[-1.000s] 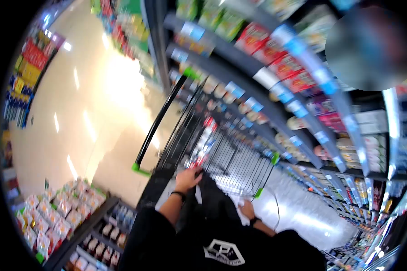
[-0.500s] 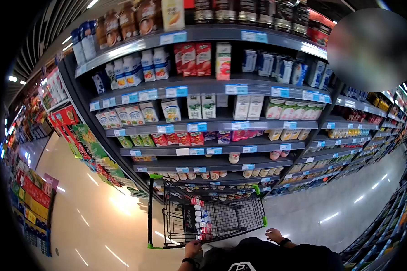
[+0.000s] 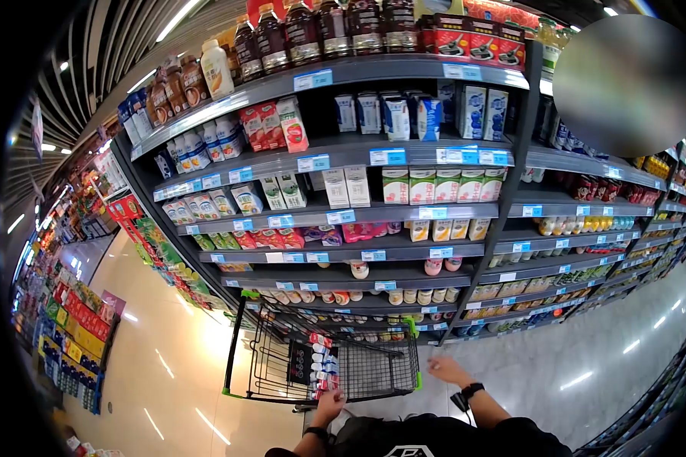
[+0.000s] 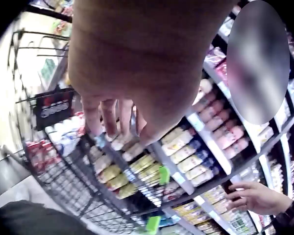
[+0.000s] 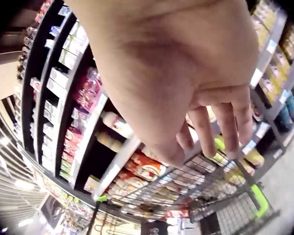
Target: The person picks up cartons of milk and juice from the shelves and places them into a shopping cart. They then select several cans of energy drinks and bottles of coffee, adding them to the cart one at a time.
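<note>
Standing at the loaded cart, both hands loose and nothing gripped.

Biggest first: shelving (image 3: pixel 389 67) fills the head view from 10 to 3 o'clock, packed with bottles and cartons. Cart (image 3: pixel 377 369) sits at 6 o'clock, alongside its lowest shelves. Handle (image 3: pixel 232 343) is at the cart's 9 o'clock end, green corners at both ends.

Right hand (image 3: pixel 448 371): 5 o'clock, just off the cart's 3 o'clock end, not touching it. Fingers relaxed and fairly straight in its wrist view, nothing in them.

Left hand (image 3: pixel 330 402): 6 o'clock, by the near rim. Fingers hang wide and loose, nothing held. Can't tell whether it touches the rim.

Packs (image 3: pixel 324 365) in red, white and blue: in the cart, in a row running roughly 12 to 6 o'clock, its near end beside the left hand. Dark panel (image 3: pixel 299 362) stands at their 9 o'clock.

Step in hand, judged from pose: between grips, with goods already in the cart. Neither hand is on the handle or on a shelf item.

Next move, also a judgement: steering calls for a hand to shift to 9 o'clock and wrap the handle. Handling a pack calls for the left to drop inside the rim and narrow on one, without knocking its neighbours. Shelf stock means reaching toward 12, over the cart's far rim.
</note>
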`<state>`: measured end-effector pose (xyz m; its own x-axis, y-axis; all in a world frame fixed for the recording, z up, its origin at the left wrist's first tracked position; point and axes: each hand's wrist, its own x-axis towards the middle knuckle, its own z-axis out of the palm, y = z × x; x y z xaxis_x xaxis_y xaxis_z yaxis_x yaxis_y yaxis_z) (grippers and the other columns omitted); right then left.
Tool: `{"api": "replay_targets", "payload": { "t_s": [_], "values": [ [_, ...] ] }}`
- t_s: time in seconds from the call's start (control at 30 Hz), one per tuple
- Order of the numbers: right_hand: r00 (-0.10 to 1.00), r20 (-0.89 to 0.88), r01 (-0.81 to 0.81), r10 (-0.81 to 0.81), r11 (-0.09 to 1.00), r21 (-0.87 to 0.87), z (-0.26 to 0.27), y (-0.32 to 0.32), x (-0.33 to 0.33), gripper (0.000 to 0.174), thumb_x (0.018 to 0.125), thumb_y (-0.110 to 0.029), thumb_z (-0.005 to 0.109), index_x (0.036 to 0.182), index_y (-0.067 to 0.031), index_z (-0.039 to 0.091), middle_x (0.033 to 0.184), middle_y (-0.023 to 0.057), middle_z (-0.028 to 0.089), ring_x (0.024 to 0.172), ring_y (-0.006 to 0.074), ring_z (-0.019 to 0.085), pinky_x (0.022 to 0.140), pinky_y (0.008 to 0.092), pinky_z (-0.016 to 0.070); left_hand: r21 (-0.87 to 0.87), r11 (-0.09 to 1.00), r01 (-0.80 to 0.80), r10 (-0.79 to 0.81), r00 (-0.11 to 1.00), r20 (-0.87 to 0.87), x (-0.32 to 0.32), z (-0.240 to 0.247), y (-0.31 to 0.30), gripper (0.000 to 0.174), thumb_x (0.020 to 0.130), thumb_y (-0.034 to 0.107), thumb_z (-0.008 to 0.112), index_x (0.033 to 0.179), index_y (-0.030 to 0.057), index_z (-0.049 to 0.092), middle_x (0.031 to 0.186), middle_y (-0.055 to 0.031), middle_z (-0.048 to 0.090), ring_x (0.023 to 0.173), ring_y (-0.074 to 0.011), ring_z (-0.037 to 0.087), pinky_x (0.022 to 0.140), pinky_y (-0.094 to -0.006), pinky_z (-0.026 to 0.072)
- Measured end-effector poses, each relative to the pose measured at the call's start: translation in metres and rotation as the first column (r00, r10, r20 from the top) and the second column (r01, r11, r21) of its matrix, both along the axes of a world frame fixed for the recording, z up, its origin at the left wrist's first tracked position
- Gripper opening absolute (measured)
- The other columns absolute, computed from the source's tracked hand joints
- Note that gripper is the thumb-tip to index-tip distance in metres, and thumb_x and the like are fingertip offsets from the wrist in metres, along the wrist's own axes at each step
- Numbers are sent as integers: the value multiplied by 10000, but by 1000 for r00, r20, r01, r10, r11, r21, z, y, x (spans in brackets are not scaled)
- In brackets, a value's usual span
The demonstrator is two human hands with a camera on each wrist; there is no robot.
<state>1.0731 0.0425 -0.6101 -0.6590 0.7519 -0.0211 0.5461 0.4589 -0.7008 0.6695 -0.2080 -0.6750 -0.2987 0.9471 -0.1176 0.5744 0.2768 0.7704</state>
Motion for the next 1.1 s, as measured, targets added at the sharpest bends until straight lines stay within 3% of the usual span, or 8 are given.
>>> {"api": "replay_targets", "payload": {
  "t_s": [0.17,0.27,0.33,0.5,0.67,0.8,0.97,1.1],
  "values": [
    [959,-263,106,-103,994,-4,224,74,-37,399,897,-182,743,1242,9,686,1119,215,739,1067,359,711,912,418,557,354,935,40,-54,998,30,63,204,132,321,903,142,765,1195,26,699,1016,-139,719,936,-278,702,830,-380,567],
    [733,-676,180,-82,981,76,314,119,-68,721,934,-126,748,1543,-2,382,1482,199,528,1259,333,621,996,415,520,496,845,200,-161,979,-122,85,317,186,306,926,119,740,1209,33,667,1043,-126,674,969,-262,676,840,-376,548],
    [693,-719,420,60,776,470,371,148,-83,727,922,-105,739,1547,3,384,1464,192,538,1303,323,575,1057,409,473,541,798,266,-229,964,-136,90,369,217,294,945,125,725,1216,40,649,1102,-113,646,1012,-251,651,848,-364,532],
    [536,-837,557,106,701,445,479,202,-121,742,901,-142,764,1538,-10,406,1456,201,544,1297,324,555,1081,435,447,694,648,313,-233,949,-211,103,483,274,341,937,113,725,1258,46,633,1227,-111,620,1059,-256,620,901,-360,526],
    [566,-811,700,145,434,567,527,271,-157,756,885,-254,784,1497,30,444,1429,237,561,1321,414,534,1103,452,437,805,496,326,-75,939,-334,101,550,331,461,908,134,751,1331,67,579,1301,-94,590,1165,-239,576,921,-377,502],
    [706,-698,707,-122,177,685,523,271,-174,737,853,-275,769,1476,-17,472,1355,219,593,1085,391,652,899,461,544,856,411,313,75,924,-374,85,579,395,558,880,132,760,1385,71,531,1335,-132,566,1204,-299,560,943,-395,500],
    [684,-701,727,-202,270,632,525,275,-175,739,837,-254,768,1468,6,485,1063,185,678,887,369,676,786,462,531,919,268,290,195,918,-346,83,603,468,605,849,152,767,1389,38,518,1350,-191,559,1267,-413,526,1057,-465,447],
    [590,-779,777,-212,411,477,523,269,-173,788,836,-215,782,1499,32,436,1218,256,658,1030,427,654,901,489,512,895,384,229,215,920,-327,97,612,498,628,840,195,776,1388,63,499,1395,-191,530,1289,-446,491,1088,-492,444]
  ]
}}
